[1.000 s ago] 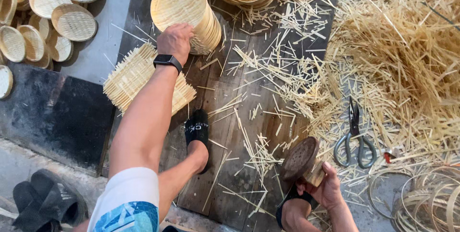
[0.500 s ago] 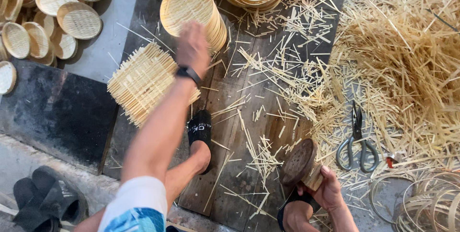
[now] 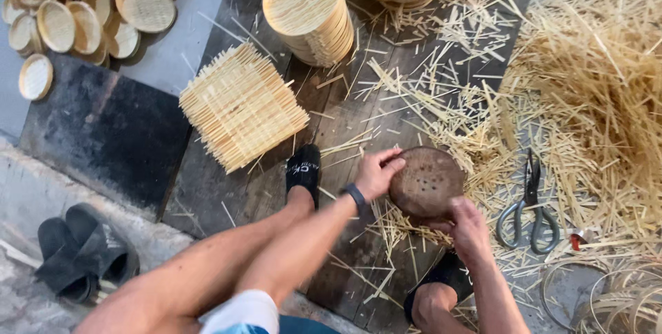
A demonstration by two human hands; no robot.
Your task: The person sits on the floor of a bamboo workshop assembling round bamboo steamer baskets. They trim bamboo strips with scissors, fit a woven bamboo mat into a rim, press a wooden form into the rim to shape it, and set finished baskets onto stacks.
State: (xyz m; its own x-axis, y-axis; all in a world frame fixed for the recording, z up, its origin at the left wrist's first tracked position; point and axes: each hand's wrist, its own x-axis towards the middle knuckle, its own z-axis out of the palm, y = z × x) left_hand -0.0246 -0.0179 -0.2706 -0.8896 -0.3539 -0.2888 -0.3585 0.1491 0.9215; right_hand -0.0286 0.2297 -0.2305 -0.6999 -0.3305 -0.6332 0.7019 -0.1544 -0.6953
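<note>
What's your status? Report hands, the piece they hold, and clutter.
Left hand and right hand both grip the round brown block. Block over the dark planks. Loose straw beneath, scissors to the right.

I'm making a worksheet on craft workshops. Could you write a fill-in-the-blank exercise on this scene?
1. Both hands, left hand and right hand, hold a round dark wooden ____ with small holes.
2. To the right of the disc, a pair of ____ lies on the straw.
3. The stack of square woven mats lies to the ____ of the black sandal.

Missing words: disc; scissors; left
</note>
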